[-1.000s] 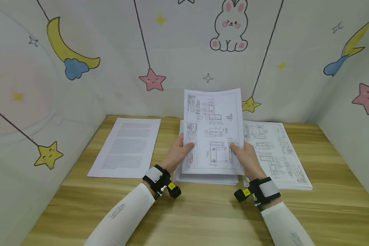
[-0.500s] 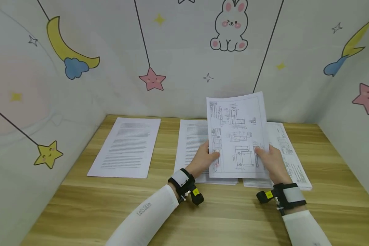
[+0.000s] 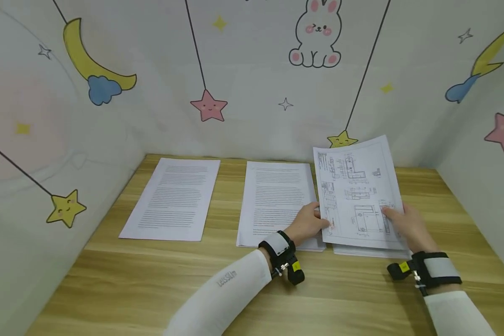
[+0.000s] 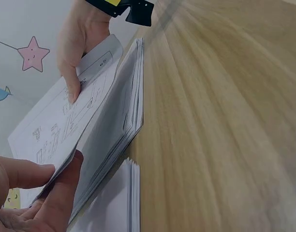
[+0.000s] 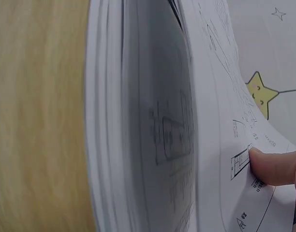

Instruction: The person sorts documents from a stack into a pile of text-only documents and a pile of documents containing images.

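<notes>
A paper sheet with technical drawings (image 3: pixel 361 196) is held between my two hands, tilted up above the right-hand paper stack (image 3: pixel 369 252). My left hand (image 3: pixel 307 224) pinches its left edge, thumb on the printed face and fingers behind, as the left wrist view shows. On the opposite edge, my right hand (image 3: pixel 412 228) grips it with the thumb (image 5: pixel 273 166) pressed on the print. Under the sheet, the top drawing of the stack (image 5: pixel 167 130) shows in shadow in the right wrist view. Most of that stack is hidden from the head view.
A middle stack of text pages (image 3: pixel 277 200) lies just left of the held sheet. Farther left is another text page pile (image 3: pixel 172 200). All rest on a wooden table (image 3: pixel 151 280), backed by a white cloth wall (image 3: pixel 252 130) with cartoon prints.
Both hands have carried the drawing sheet rightward and lower, from over the middle stack to over the right-hand stack. The middle stack's text page is now uncovered.
</notes>
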### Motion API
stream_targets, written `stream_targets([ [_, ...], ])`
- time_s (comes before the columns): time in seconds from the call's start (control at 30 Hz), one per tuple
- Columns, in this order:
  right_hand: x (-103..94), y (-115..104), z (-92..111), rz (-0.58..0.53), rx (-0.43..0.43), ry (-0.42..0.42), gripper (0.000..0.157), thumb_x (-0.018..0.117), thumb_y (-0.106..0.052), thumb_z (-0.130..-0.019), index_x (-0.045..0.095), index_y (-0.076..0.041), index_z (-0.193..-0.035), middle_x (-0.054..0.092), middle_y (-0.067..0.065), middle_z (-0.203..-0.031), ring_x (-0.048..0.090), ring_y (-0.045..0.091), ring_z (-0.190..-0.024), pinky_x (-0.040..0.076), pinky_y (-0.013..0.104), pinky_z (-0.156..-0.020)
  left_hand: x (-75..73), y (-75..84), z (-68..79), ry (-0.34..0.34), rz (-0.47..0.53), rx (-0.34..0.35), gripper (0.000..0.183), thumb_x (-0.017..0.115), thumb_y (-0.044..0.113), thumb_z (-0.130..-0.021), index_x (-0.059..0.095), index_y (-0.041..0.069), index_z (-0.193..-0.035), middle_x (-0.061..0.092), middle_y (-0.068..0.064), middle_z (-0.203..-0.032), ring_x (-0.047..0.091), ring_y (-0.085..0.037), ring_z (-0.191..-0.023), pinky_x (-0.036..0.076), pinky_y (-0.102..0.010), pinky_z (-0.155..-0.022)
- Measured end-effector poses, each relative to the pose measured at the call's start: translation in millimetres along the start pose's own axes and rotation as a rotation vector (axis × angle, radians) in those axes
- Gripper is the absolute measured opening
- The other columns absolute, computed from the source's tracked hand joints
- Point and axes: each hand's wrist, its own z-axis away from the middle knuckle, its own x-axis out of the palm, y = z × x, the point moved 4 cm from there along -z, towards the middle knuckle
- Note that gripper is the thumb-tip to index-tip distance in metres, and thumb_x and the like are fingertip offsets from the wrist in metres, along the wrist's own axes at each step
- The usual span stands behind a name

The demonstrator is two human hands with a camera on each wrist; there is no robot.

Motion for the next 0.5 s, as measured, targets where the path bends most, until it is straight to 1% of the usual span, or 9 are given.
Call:
stream_targets([
  [0.13,-9.3,7.1,-2.2,0.027,-0.004,0.006,0.064,0.041,-0.039,-0.105,0.034,0.008,-0.148,0.055,0.031,-0.127,0.061,0.026,-0.092,0.047,0.025,-0.064,12.7,-0.6,-3.7,0.019,-0.058,-0.021,0.037,0.068,0.0,-0.088,0.061,0.006,-0.124,0.069,-0.007,-0.091,0.069,-0.015,-0.076,0.055,-0.024,-0.063],
  [0.23,-13.0,9.7,-3.3,0.045,0.011,0.008,0.062,0.043,-0.035,-0.105,0.035,0.009,-0.147,0.055,0.033,-0.126,0.062,0.027,-0.09,0.048,0.024,-0.062,19.5,-0.7,-4.6,0.023,-0.101,-0.036,0.026,0.07,0.0,-0.087,0.062,0.005,-0.112,0.065,-0.003,-0.084,0.07,-0.016,-0.069,0.056,-0.025,-0.059],
  [0.37,-15.8,11.7,-4.8,0.08,0.032,0.005,0.059,0.044,-0.029,-0.104,0.035,0.011,-0.146,0.054,0.035,-0.127,0.062,0.03,-0.092,0.047,0.024,-0.061,24.7,-0.2,-4.9,0.032,-0.158,-0.045,0.018,0.071,0.0,-0.086,0.061,0.005,-0.101,0.064,-0.001,-0.081,0.068,-0.014,-0.063,0.055,-0.023,-0.056],
  [0.43,-16.9,11.9,-5.4,0.118,0.024,0.013,0.058,0.044,-0.025,-0.102,0.036,0.013,-0.145,0.053,0.036,-0.129,0.061,0.034,-0.096,0.046,0.026,-0.063,26.2,-0.3,-5.0,0.036,-0.175,-0.051,0.016,0.072,0.001,-0.086,0.061,0.004,-0.097,0.063,0.0,-0.08,0.068,-0.014,-0.061,0.054,-0.022,-0.055],
  [0.5,-18.1,12.1,-5.6,0.155,0.008,0.025,0.056,0.046,-0.021,-0.101,0.038,0.016,-0.142,0.052,0.038,-0.129,0.06,0.038,-0.098,0.048,0.03,-0.066,27.6,-0.4,-4.9,0.033,-0.188,-0.056,0.014,0.072,0.001,-0.085,0.061,0.004,-0.093,0.062,0.001,-0.077,0.068,-0.014,-0.06,0.053,-0.021,-0.054],
])
